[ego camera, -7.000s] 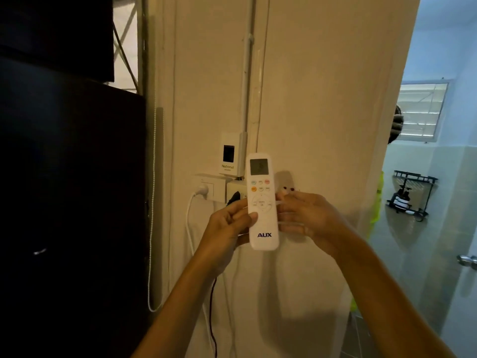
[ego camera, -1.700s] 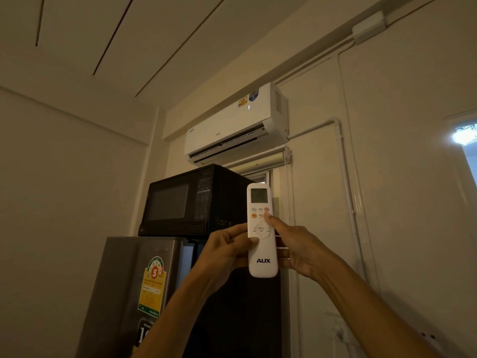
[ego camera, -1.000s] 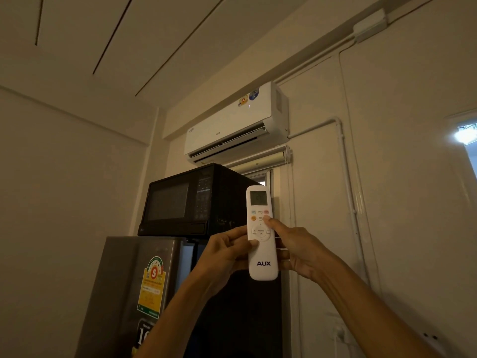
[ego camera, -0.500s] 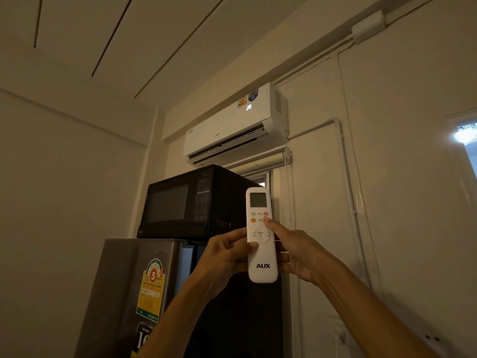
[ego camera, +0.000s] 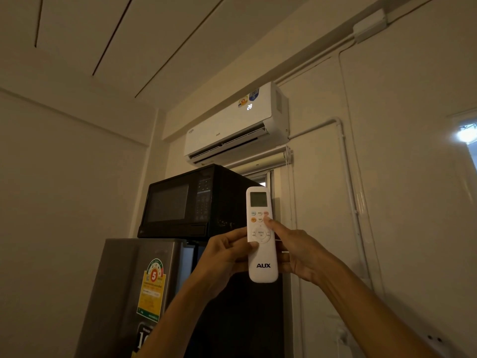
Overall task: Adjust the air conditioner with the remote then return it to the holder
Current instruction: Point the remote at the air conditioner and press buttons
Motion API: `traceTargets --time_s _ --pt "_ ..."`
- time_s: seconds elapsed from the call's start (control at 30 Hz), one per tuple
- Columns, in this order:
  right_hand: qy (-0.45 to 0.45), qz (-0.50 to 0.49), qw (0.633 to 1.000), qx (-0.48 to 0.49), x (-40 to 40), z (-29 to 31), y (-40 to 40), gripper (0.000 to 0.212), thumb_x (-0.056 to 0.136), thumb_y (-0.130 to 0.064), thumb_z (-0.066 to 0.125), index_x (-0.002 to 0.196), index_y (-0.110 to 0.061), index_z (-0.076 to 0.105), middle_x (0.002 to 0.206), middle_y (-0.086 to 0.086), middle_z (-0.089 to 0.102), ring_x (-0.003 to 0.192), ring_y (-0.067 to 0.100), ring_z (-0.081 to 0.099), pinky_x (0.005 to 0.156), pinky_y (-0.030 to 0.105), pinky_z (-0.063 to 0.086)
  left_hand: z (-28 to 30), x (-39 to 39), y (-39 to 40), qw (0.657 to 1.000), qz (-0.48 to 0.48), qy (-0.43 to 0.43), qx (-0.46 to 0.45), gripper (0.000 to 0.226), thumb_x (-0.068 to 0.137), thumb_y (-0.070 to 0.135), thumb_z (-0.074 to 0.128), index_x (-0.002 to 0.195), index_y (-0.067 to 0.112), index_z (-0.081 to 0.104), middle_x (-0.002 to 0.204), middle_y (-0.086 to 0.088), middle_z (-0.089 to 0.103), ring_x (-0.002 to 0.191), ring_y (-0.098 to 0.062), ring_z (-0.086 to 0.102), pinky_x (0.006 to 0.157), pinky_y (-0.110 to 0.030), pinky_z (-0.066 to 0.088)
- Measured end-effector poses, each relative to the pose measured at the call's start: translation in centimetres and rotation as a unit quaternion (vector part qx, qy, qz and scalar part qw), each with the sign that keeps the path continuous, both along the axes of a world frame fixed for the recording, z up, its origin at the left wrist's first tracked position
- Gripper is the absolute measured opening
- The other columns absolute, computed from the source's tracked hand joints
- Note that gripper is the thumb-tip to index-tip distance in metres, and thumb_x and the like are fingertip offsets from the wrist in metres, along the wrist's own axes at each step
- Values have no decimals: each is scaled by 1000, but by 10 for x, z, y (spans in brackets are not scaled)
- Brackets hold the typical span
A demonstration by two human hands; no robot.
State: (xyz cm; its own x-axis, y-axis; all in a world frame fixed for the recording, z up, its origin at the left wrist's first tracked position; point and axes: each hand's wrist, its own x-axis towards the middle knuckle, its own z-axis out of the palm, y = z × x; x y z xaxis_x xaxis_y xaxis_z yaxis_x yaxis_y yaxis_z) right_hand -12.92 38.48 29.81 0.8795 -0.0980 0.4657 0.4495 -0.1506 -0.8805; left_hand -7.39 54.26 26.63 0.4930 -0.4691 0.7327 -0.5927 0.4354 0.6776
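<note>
I hold a white AUX remote point(ego camera: 262, 262) upright in front of me, pointed up toward the white air conditioner point(ego camera: 232, 125) mounted high on the wall. My left hand point(ego camera: 227, 257) grips the remote's left side, thumb on its face. My right hand point(ego camera: 302, 254) supports the right side, and its thumb presses a button in the upper button rows. The air conditioner's front shows a lit "28" and its flap stands slightly open. The remote's holder is out of view.
A black microwave point(ego camera: 188, 202) sits on a grey fridge point(ego camera: 129, 293) with an energy sticker, just left of my hands. A white pipe point(ego camera: 346, 177) runs down the wall at right. A bright window point(ego camera: 467, 135) shows at the right edge.
Seven seconds ago I held the remote at the wall sockets; since then I turned to face the air conditioner. Within the last second its display lit up with "28" and the flap began opening.
</note>
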Motion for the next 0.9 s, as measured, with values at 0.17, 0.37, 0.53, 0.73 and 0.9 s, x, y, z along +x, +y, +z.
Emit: traceTargets --time_s 0.17,0.37,0.53,0.73,0.9 --pt "-6 10 1000 2 0 -2 0 37 85 -46 56 108 -17 59 95 12 69 80 27 69 64 41 57 -1 1 0 1000 4 3 -2 34 74 16 62 107 23 62 97 4 77 94 -18 72 66 -26 60" --pt "-27 50 998 -7 -3 -7 -5 21 88 -38 54 101 -23 59 96 9 68 80 23 70 56 33 57 0 1 0 1000 5 7 -3 29 82 9 58 109 21 61 96 3 77 94 -19 72 66 -28 60" --pt "-34 115 993 -12 -4 -12 -11 29 83 -31 58 110 -20 59 101 11 70 83 21 73 62 34 60 0 0 2 1000 -7 9 -9 37 75 15 61 111 19 60 97 3 77 94 -19 72 67 -28 60" --pt "-45 154 987 -31 -2 -17 -17 37 68 -22 66 105 -22 62 104 8 70 88 22 73 66 33 61 -3 0 1 1000 -12 6 0 35 75 16 61 110 20 60 99 4 76 95 -19 71 66 -26 59" --pt "-53 151 987 -35 -2 -19 -20 33 73 -16 66 105 -23 62 107 9 69 88 21 73 65 33 61 -4 -1 -1 1000 -13 7 3 35 75 16 60 110 21 61 99 4 76 95 -19 71 67 -27 60"
